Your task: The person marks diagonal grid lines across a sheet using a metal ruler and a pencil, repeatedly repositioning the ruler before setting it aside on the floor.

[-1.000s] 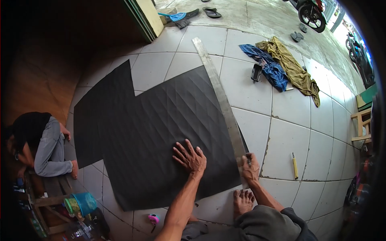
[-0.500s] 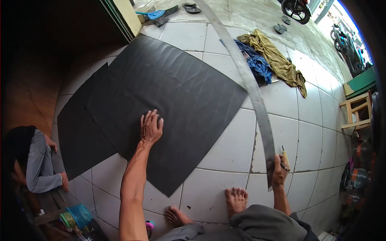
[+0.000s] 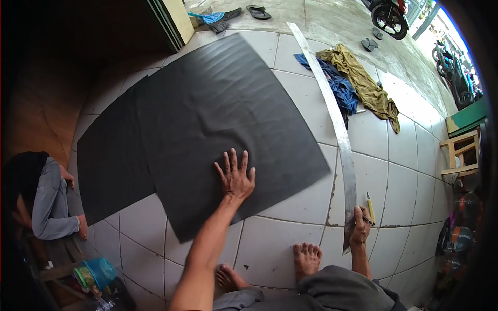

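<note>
A large black sheet [image 3: 223, 114] lies on the white tiles, with ripples near its middle and another dark section [image 3: 114, 155] at its left. My left hand [image 3: 237, 179] is flat on the sheet, fingers spread. To the right, my right hand [image 3: 360, 227] grips the lower end of a long metal ruler [image 3: 332, 103], whose far end reaches past the cloths. A dark pen-like item [image 3: 369, 221] also shows in that hand. Just beyond it lies a yellow cutter [image 3: 370, 208] on the floor.
Blue cloth [image 3: 340, 88] and olive cloth [image 3: 365, 85] lie at the upper right. A person [image 3: 52, 202] sits at the left edge. A wooden stool [image 3: 460, 154] stands at the right, a blue container [image 3: 100, 273] at the lower left, and sandals [image 3: 259, 12] near the doorway.
The ruler has come off the sheet to the right in my right hand. The sheet has turned and shifted, its ripples now bunched beyond my left hand, which has moved with it.
</note>
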Available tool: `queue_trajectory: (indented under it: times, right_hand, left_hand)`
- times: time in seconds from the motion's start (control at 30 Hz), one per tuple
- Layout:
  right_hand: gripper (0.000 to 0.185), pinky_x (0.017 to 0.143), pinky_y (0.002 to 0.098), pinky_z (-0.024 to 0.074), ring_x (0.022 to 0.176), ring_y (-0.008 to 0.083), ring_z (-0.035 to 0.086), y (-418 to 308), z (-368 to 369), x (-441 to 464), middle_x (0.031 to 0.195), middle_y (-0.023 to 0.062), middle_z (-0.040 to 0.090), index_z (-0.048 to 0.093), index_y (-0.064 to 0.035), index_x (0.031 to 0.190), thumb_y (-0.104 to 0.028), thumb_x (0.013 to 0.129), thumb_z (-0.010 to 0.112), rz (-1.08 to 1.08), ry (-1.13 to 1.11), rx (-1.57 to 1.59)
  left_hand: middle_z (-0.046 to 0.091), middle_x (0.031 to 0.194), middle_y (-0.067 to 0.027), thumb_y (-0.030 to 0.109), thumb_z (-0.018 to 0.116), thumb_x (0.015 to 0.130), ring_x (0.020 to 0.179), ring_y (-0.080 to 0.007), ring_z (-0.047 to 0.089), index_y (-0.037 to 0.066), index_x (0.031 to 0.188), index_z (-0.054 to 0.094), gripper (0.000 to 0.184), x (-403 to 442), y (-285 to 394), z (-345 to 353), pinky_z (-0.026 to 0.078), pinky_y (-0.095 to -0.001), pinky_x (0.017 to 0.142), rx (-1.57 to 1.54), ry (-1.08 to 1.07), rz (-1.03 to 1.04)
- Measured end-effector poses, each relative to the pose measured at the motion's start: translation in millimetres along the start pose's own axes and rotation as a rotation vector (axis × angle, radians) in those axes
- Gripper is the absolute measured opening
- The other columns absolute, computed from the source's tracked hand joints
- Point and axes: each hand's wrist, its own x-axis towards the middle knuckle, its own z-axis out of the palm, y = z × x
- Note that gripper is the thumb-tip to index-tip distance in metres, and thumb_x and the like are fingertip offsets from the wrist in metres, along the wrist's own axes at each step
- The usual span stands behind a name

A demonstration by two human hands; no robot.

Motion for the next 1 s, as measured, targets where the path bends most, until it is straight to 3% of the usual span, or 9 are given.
queue_trajectory:
  times: [0.07, 0.13, 0.27, 0.33, 0.57, 0.73, 0.77, 0.9, 1.0]
  right_hand:
    - [0.026, 0.074, 0.0247, 0.0396, 0.079, 0.0080, 0.047, -4.6, -1.2, -1.9, 0.083, -0.0031, 0.056, 0.065, -0.0004, 0.098, -0.027, 0.100, 0.065, 0.000, 0.005, -0.022]
    - [0.028, 0.072, 0.0253, 0.0420, 0.079, 0.0085, 0.050, -7.2, -2.5, -6.2, 0.084, -0.0023, 0.058, 0.065, -0.0003, 0.100, -0.028, 0.098, 0.068, -0.030, -0.035, -0.014]
    - [0.036, 0.070, 0.0258, 0.0462, 0.079, 0.0086, 0.054, 6.3, -11.8, -14.4, 0.085, 0.0002, 0.062, 0.063, -0.0007, 0.108, -0.030, 0.092, 0.077, 0.049, -0.098, -0.009]
    - [0.039, 0.069, 0.0271, 0.0481, 0.080, 0.0094, 0.056, 6.9, -6.0, -18.0, 0.088, 0.0022, 0.063, 0.062, 0.0005, 0.109, -0.030, 0.091, 0.079, 0.067, -0.127, 0.003]
    - [0.043, 0.069, 0.0307, 0.0506, 0.079, 0.0139, 0.058, 21.9, 19.8, -25.4, 0.089, 0.0081, 0.065, 0.062, 0.0031, 0.108, -0.027, 0.086, 0.082, 0.119, -0.269, -0.051]
    - [0.052, 0.076, 0.0363, 0.0546, 0.082, 0.0219, 0.068, 34.4, 61.5, -26.3, 0.091, 0.0147, 0.071, 0.064, 0.0028, 0.113, -0.035, 0.083, 0.084, -0.267, -0.353, -0.400]
    - [0.055, 0.084, 0.0388, 0.0549, 0.092, 0.0295, 0.072, 15.0, 69.9, -32.5, 0.097, 0.0199, 0.073, 0.065, 0.0016, 0.115, -0.038, 0.082, 0.085, -0.134, -0.405, -0.431]
    - [0.055, 0.087, 0.0406, 0.0542, 0.096, 0.0331, 0.070, 21.3, 115.5, -34.1, 0.102, 0.0200, 0.070, 0.064, -0.0001, 0.118, -0.035, 0.081, 0.085, -0.131, -0.483, -0.479]
    - [0.063, 0.088, 0.0427, 0.0534, 0.102, 0.0355, 0.065, 33.4, 141.4, -37.6, 0.110, 0.0189, 0.063, 0.059, -0.0031, 0.127, -0.031, 0.078, 0.085, -0.494, -0.498, -0.454]
  left_hand:
    - [0.016, 0.169, -0.0190, 0.046, 0.046, 0.101, 0.156, -0.0434, 0.012, 0.021, 0.161, 0.031, 0.066, -6.2, -32.3, -11.9, 0.004, -0.0703, 0.120, -0.013, -0.026, 0.074]
    - [0.022, 0.168, -0.0185, 0.047, 0.048, 0.101, 0.155, -0.0416, 0.015, 0.021, 0.158, 0.036, 0.064, -9.8, -76.2, -22.7, 0.006, -0.0688, 0.121, -0.052, -0.117, 0.424]
    - [0.021, 0.168, -0.0154, 0.040, 0.052, 0.100, 0.156, -0.0392, 0.016, 0.019, 0.155, 0.040, 0.060, -16.5, -92.8, -42.0, 0.008, -0.0671, 0.121, -0.111, -0.261, 0.423]
    - [0.020, 0.168, -0.0182, 0.045, 0.051, 0.100, 0.156, -0.0385, 0.013, 0.020, 0.157, 0.038, 0.063, -45.8, -59.6, -23.5, 0.006, -0.0671, 0.122, -0.183, -0.127, 0.131]
    - [0.004, 0.171, -0.0187, 0.046, 0.048, 0.101, 0.158, -0.0375, 0.006, 0.030, 0.164, 0.018, 0.072, -144.2, -54.1, -28.7, 0.003, -0.0689, 0.120, -0.052, -0.170, 0.349]
    - [0.002, 0.171, -0.0155, 0.054, 0.039, 0.103, 0.158, -0.0341, 0.004, 0.033, 0.164, 0.016, 0.068, -212.7, -69.2, -37.7, 0.001, -0.0691, 0.121, -0.057, -0.300, 0.434]
    - [0.002, 0.171, -0.0154, 0.058, 0.038, 0.103, 0.158, -0.0338, 0.003, 0.032, 0.163, 0.019, 0.068, -219.7, -70.7, -35.0, 0.000, -0.0695, 0.120, -0.012, -0.310, 0.454]
    - [0.002, 0.171, -0.0131, 0.059, 0.039, 0.103, 0.158, -0.0327, 0.004, 0.033, 0.163, 0.019, 0.069, -216.8, -73.2, -38.4, 0.001, -0.0686, 0.121, -0.024, -0.317, 0.477]
    - [0.005, 0.171, -0.0114, 0.061, 0.039, 0.102, 0.158, -0.0319, 0.006, 0.035, 0.163, 0.021, 0.068, -210.8, -73.8, -42.0, 0.002, -0.0669, 0.122, -0.019, -0.322, 0.466]
